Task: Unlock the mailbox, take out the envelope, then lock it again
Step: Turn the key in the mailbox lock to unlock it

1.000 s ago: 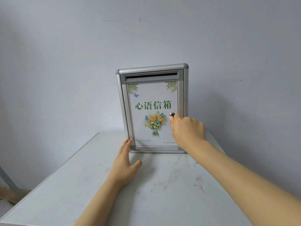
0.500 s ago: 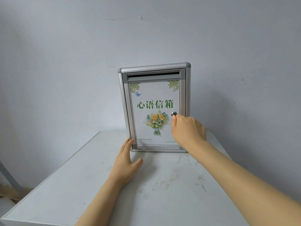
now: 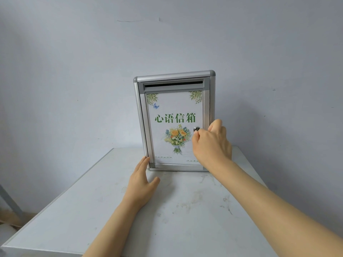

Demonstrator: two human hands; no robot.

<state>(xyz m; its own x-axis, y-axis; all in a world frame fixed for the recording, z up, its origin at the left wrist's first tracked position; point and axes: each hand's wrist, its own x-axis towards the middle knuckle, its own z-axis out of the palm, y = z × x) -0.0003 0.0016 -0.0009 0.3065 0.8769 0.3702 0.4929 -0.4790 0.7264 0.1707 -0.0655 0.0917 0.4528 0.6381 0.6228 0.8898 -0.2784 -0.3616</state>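
Note:
A silver-framed mailbox (image 3: 174, 78) stands upright at the back of the table, its door shut, with a flower picture and green characters on the front. A round silver lock (image 3: 196, 129) sits at the door's right edge. My right hand (image 3: 211, 143) is at the lock with fingers pinched together on a small key that the fingers almost hide; the thumb is raised beside the frame. My left hand (image 3: 142, 179) lies flat on the table, fingers apart, fingertips touching the mailbox's lower left corner. No envelope shows.
The white table (image 3: 185, 210) is scuffed and stained, with its left edge running diagonally and its front edge near me. A pale wall stands right behind the mailbox. A grey metal leg (image 3: 9, 201) and floor show at the lower left.
My right hand has twisted at the lock, and its thumb now points up beside the frame. The left hand and the mailbox have stayed in place.

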